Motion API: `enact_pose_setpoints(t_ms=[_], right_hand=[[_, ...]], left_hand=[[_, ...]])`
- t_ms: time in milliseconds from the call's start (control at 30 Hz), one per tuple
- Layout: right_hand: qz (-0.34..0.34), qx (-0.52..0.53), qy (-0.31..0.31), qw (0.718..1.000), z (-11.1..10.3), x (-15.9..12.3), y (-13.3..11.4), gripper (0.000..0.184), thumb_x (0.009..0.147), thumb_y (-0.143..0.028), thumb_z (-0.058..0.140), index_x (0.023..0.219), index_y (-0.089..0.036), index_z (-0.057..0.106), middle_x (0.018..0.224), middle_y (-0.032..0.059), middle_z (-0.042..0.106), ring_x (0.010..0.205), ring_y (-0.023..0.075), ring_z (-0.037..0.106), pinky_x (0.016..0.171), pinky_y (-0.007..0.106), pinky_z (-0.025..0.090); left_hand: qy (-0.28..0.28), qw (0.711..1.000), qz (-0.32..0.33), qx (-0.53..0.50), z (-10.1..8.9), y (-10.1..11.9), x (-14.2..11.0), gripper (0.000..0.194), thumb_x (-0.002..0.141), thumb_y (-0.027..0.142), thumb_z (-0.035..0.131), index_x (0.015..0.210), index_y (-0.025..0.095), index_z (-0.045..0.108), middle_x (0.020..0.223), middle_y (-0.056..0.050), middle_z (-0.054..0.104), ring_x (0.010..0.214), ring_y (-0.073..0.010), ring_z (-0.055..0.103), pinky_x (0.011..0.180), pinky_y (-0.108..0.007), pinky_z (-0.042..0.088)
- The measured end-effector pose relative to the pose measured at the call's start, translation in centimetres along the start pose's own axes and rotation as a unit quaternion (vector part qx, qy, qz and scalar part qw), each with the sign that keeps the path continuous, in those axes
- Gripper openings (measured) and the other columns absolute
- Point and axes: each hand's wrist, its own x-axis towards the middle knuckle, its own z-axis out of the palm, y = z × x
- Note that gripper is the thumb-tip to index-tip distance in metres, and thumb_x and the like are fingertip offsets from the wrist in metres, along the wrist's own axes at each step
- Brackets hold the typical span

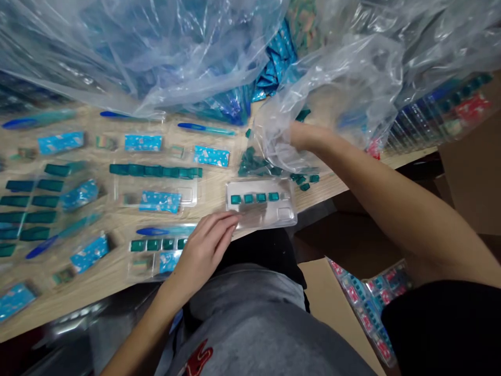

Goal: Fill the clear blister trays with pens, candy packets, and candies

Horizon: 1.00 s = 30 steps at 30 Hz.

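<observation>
My left hand rests on the left edge of a clear plastic tray at the table's near edge, fingers slightly curled against it. Several small teal blocks sit in a row in that tray. My right hand reaches into a clear plastic bag; its fingers are hidden behind the film. A loose heap of teal blocks lies by the bag's mouth, just behind the tray.
Filled clear trays with teal blocks, blue pens and blue patterned packets cover the wooden table to the left. Large plastic bags pile up at the back. A cardboard box of packed sets stands on the floor, right.
</observation>
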Motion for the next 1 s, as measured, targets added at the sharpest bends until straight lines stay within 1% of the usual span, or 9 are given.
enact_pose_setpoints(t_ms=[100,167,300,467,533,667,767,867,1000], right_hand=[[-0.007,-0.115,-0.116,0.986,-2.8,-1.7,-2.5,0.031,0.066,-0.006,0.083,0.046,-0.014,0.06,0.044,-0.0074,0.054,0.068,0.0164,0.07,0.072,0.031,0.054],[-0.019,-0.121,-0.088,0.989,-4.6,-4.2,-5.1,0.021,0.073,-0.007,0.078,0.056,-0.016,0.068,0.044,-0.0077,0.052,0.056,0.0118,0.065,0.063,0.026,0.052],[-0.019,0.084,0.014,0.996,-5.4,-11.7,-9.4,0.009,0.082,-0.012,0.072,0.084,-0.02,0.076,0.064,-0.0061,0.064,0.053,0.0066,0.06,0.054,0.02,0.048],[0.053,0.289,-0.036,0.955,-2.2,-18.2,-10.2,0.017,0.083,-0.023,0.076,0.1,-0.023,0.074,0.074,-0.004,0.066,0.059,0.009,0.061,0.054,0.021,0.053],[0.054,0.326,-0.014,0.944,-1.2,-19.0,-10.0,0.019,0.081,-0.025,0.079,0.098,-0.023,0.071,0.079,-0.0035,0.067,0.062,0.0095,0.061,0.055,0.021,0.053],[0.03,0.34,-0.001,0.94,-0.5,-19.7,-9.8,0.014,0.083,-0.025,0.077,0.095,-0.022,0.07,0.077,-0.0035,0.065,0.058,0.0081,0.058,0.054,0.02,0.051],[-0.018,0.33,0.006,0.944,-0.2,-20.1,-9.4,0.023,0.081,-0.019,0.078,0.103,-0.023,0.071,0.084,-0.0025,0.067,0.063,0.0081,0.058,0.056,0.02,0.051],[-0.071,0.296,0.053,0.951,0.5,-20.4,-9.0,0.027,0.081,-0.014,0.078,0.105,-0.024,0.072,0.094,-0.001,0.069,0.076,0.0098,0.061,0.061,0.019,0.051],[-0.108,0.267,0.066,0.955,1.1,-21.1,-9.0,0.021,0.086,-0.015,0.073,0.105,-0.025,0.072,0.105,0.0007,0.071,0.085,0.0121,0.066,0.062,0.02,0.054]], left_hand=[[0.0,1.0,-0.007,-0.005,-0.3,0.0,0.1,0.024,0.098,0.016,0.051,0.116,0.022,0.065,0.108,-0.006,0.071,0.101,-0.0182,0.068,0.09,-0.033,0.057],[0.004,1.0,-0.01,-0.019,-0.5,0.2,0.4,0.024,0.097,0.014,0.052,0.116,0.022,0.065,0.108,-0.005,0.071,0.101,-0.0175,0.068,0.091,-0.032,0.057],[0.029,0.996,-0.029,-0.082,-0.7,1.4,1.6,0.021,0.096,0.014,0.055,0.112,0.024,0.065,0.105,-0.002,0.072,0.098,-0.0149,0.069,0.086,-0.028,0.057],[0.073,0.977,-0.058,-0.192,-0.3,4.4,4.0,0.023,0.096,0.018,0.058,0.116,0.026,0.064,0.102,-0.001,0.07,0.09,-0.0128,0.068,0.083,-0.028,0.058],[0.095,0.973,-0.027,-0.207,-0.1,5.4,4.8,0.025,0.094,0.018,0.061,0.117,0.028,0.063,0.103,-0.001,0.068,0.091,-0.0127,0.067,0.084,-0.028,0.058],[0.141,0.978,0.061,-0.143,0.2,6.2,5.4,0.026,0.09,0.014,0.066,0.111,0.029,0.065,0.102,0.001,0.066,0.099,-0.0138,0.064,0.087,-0.028,0.055],[0.136,0.98,0.05,-0.136,0.3,6.2,5.0,0.026,0.092,0.014,0.065,0.114,0.028,0.063,0.102,0.001,0.067,0.098,-0.0124,0.063,0.087,-0.025,0.054],[0.107,0.983,0.009,-0.149,0.3,6.2,4.6,0.025,0.095,0.018,0.062,0.118,0.026,0.061,0.104,0.001,0.067,0.097,-0.0117,0.064,0.088,-0.024,0.053],[0.104,0.991,0.045,-0.076,0.3,6.4,4.7,0.013,0.092,0.02,0.065,0.105,0.024,0.064,0.101,0.0,0.066,0.096,-0.0137,0.063,0.084,-0.026,0.054]])
